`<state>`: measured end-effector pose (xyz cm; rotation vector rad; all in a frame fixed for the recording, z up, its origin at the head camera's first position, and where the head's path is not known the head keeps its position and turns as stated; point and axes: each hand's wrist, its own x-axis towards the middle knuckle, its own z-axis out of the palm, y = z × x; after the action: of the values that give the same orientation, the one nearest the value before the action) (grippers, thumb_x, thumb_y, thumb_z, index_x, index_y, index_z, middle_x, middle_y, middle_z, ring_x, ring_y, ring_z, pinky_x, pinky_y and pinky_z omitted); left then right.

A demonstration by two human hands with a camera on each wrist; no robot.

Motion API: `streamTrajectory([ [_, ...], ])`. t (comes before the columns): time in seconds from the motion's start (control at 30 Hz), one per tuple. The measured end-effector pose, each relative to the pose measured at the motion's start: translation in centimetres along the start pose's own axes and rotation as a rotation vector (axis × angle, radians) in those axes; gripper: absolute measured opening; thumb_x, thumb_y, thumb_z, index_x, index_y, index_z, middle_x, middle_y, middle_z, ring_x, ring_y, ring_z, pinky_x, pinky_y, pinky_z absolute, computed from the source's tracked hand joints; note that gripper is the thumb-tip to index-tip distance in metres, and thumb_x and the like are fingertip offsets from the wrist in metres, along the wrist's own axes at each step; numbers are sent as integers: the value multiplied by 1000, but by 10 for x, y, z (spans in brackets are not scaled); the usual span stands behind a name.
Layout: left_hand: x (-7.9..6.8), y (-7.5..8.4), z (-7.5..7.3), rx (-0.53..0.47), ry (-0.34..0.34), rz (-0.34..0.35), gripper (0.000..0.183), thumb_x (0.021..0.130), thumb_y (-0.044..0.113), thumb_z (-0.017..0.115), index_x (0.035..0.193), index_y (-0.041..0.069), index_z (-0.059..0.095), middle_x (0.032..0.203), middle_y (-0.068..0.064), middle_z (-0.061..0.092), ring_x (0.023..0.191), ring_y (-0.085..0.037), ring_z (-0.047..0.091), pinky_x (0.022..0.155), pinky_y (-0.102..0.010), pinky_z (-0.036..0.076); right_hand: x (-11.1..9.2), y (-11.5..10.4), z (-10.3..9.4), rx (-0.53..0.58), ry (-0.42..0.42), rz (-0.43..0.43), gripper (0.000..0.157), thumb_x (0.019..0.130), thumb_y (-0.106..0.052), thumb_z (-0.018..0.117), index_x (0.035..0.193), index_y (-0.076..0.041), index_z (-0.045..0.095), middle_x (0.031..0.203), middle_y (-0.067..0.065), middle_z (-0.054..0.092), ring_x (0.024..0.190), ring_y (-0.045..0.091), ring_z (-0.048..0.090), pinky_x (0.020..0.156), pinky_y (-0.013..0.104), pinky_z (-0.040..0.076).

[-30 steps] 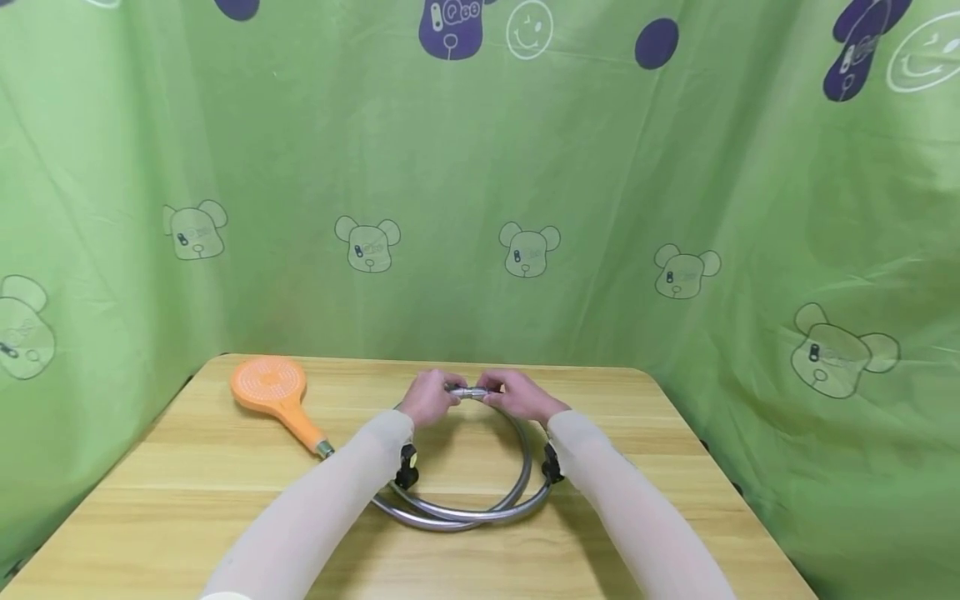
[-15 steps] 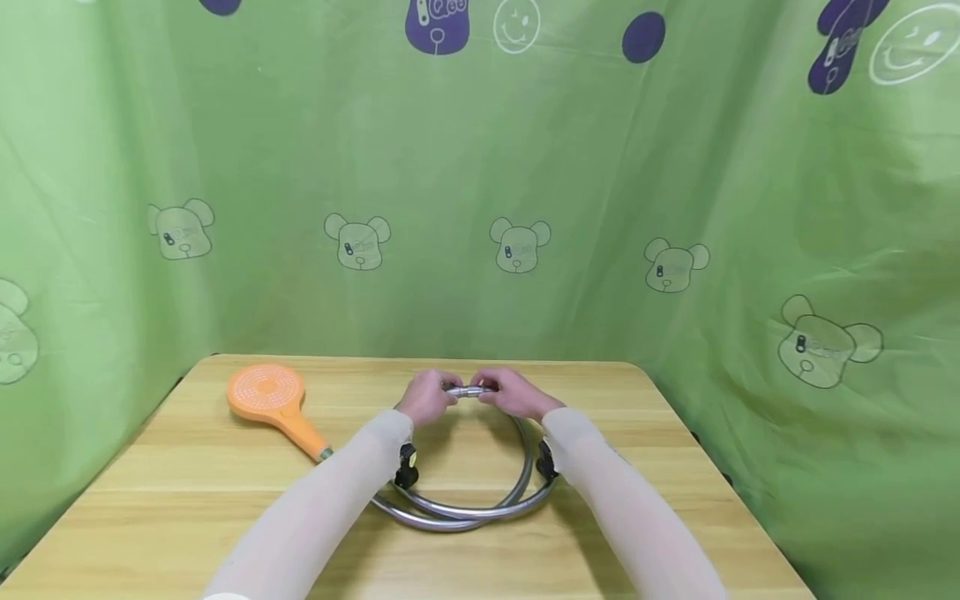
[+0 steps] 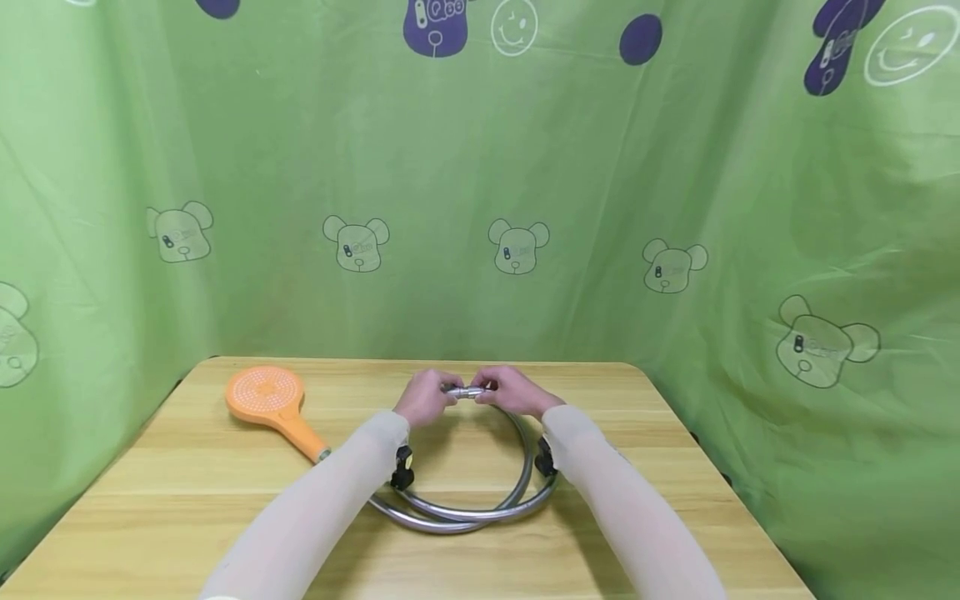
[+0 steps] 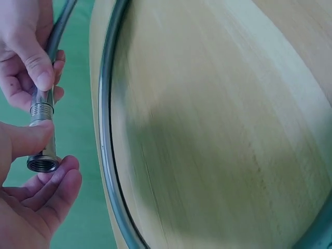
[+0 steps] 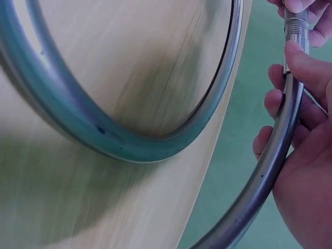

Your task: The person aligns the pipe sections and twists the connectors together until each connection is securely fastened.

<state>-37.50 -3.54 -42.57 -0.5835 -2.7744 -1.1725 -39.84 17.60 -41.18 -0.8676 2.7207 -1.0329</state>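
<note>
In the head view, the desk [image 3: 660, 475] is backed by a green curtain [image 3: 435, 308]. An orange shower head [image 3: 266, 397] is laid at the left; the coiled hose [image 3: 442, 526] is partly hidden by the left sleeve [image 3: 322, 508]. In the left wrist view, the metal connector [image 4: 46, 148] is pinched by the thumb and fingers of the left hand [image 4: 31, 194], beside exposed threads [image 4: 41, 109]. In the right wrist view, the hose's end is gripped by the curled right hand [image 5: 311, 140].

At right, a bare right hand [image 5: 311, 166] curls round a shiny grey metal hose [image 5: 267, 168]; upper right, a left hand [image 5: 317, 14] pinches a silver ribbed cylindrical fitting [image 5: 297, 27]. Left to top centre, hose loops over a pale wood-grain tabletop [image 5: 129, 52]; green backdrop [image 5: 228, 135] at right.
</note>
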Motion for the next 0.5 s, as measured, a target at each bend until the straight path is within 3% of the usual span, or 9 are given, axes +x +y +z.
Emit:
streamTrajectory([
  [0.33,-1,-1,2,59,40,65,24,85,5,76,105,18,78,96,-1,75,84,-16,63,79,-35,54,-1,0,-6,-45,-94,4,17,97,-13,66,113,-10,72,100,2,69,89,17,59,79,31,49],
  [0.5,-2,2,3,74,42,92,24,85,3,76,105,16,77,96,-1,75,85,-17,64,82,-37,55,-1,2,-9,-33,-147,43,21,101,-20,61,116,-13,73,103,12,69,87,18,56,76,32,46],
])
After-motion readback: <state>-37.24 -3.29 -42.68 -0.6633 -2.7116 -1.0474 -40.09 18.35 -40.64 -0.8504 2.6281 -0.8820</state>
